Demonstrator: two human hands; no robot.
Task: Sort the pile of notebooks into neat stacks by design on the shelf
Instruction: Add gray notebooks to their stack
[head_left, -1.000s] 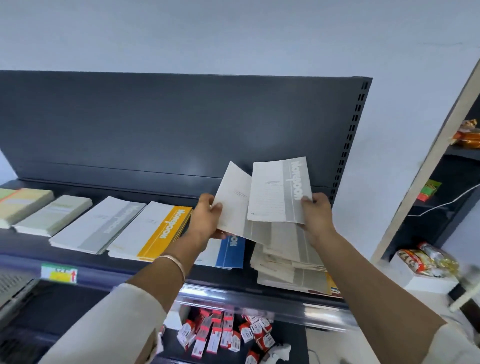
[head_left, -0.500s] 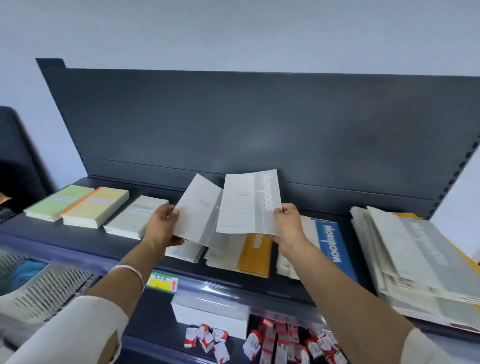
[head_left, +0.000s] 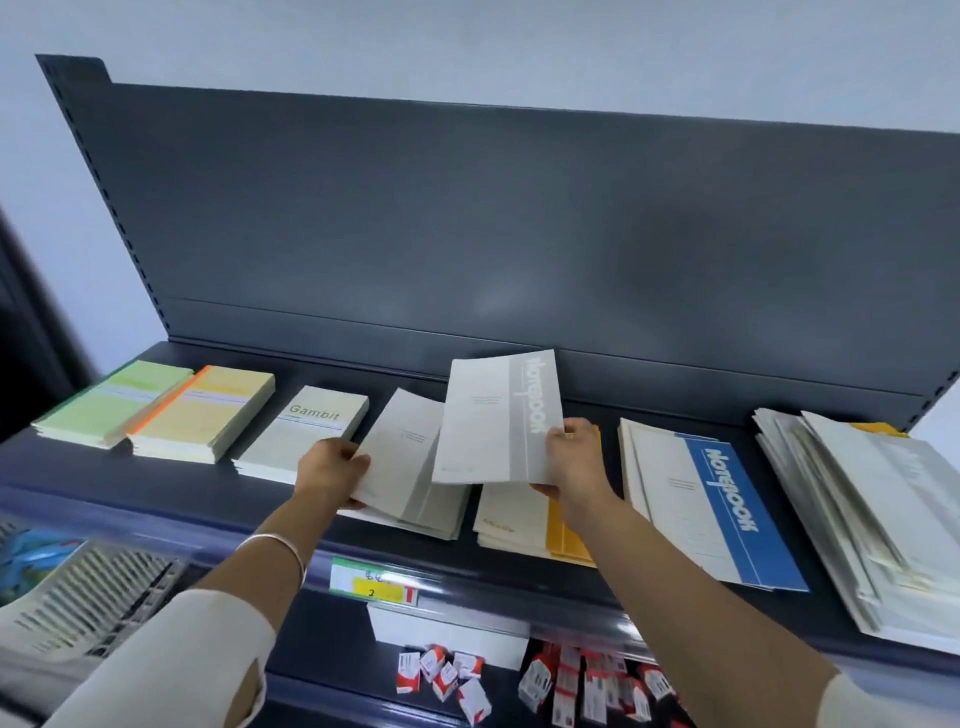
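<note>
- Your left grip (head_left: 332, 470) pinches the lower notebook (head_left: 400, 457) by its left edge, just over the grey stack (head_left: 447, 519) on the shelf (head_left: 156, 499).
- Your right grip (head_left: 574, 457) pinches the raised notebook (head_left: 498, 421) at its right edge, held above the other.
- Both are thin and held by one edge. Either could sag, slip and land askew, or spill onto the yellow-band stack (head_left: 519, 525) just beside.
- The unsorted pile (head_left: 883, 519) lies fanned out, so a nudge might slide it.
- "Notebook" runs along the raised notebook's grey band and on the blue-band stack (head_left: 717, 514). The cream stack (head_left: 306, 431) reads "Gambit", and the price tag (head_left: 374, 577) shows "2".
</note>
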